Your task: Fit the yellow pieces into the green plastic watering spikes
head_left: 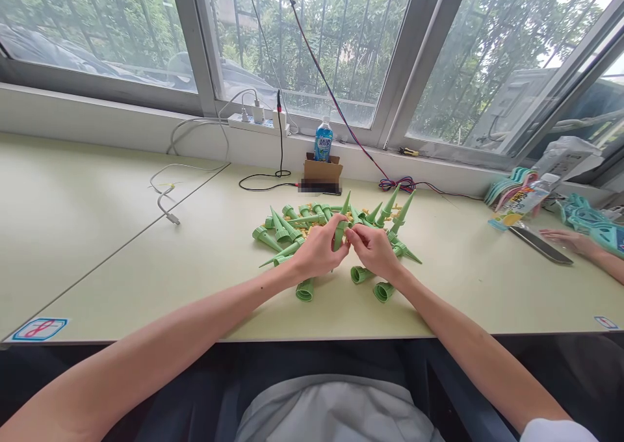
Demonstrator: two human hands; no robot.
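Observation:
A pile of green plastic cone spikes [287, 227] mixed with small yellow pieces [349, 217] lies on the pale table [146, 260] in front of me. My left hand [318, 250] is closed around one upright green spike [341, 224], its tip pointing up. My right hand [374, 250] pinches at the side of that same spike, fingers pressed together on a small piece I cannot make out. Three loose spikes [305, 290] lie just under my wrists.
A cardboard box [322, 171] and a blue bottle [323, 141] stand at the window ledge with a power strip [253, 122] and cables [166, 201]. At the far right another person's hand [568, 239] rests by a dark flat tool [539, 244], a bottle and teal items.

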